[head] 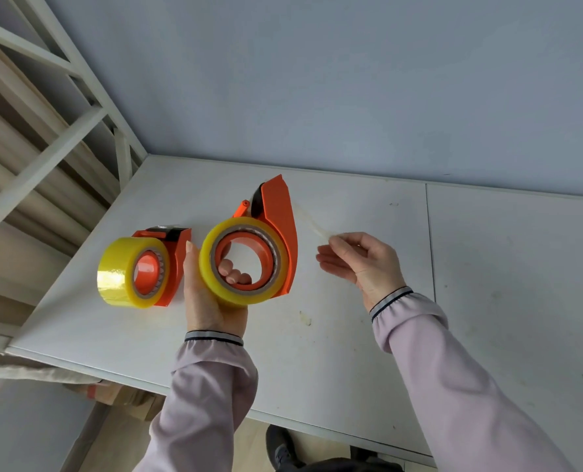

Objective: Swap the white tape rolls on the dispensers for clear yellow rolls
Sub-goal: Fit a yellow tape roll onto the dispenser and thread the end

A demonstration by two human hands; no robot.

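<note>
A clear yellow roll (246,260) sits on the hub of an orange dispenser (278,219) held up above the white tabletop (351,335). The left hand (211,294) grasps it, fingers hooked through the hub's open centre and thumb pressed along the roll's outer face. From the dispenser's top end a loose strip of tape (312,226) runs out to the right hand (358,260), which pinches its free end between thumb and fingertips. Just beside the left hand, a second orange dispenser (176,264) lies on the tabletop, also carrying a yellow roll (130,270). A white metal frame (55,137) stands past the tabletop's left edge
</note>
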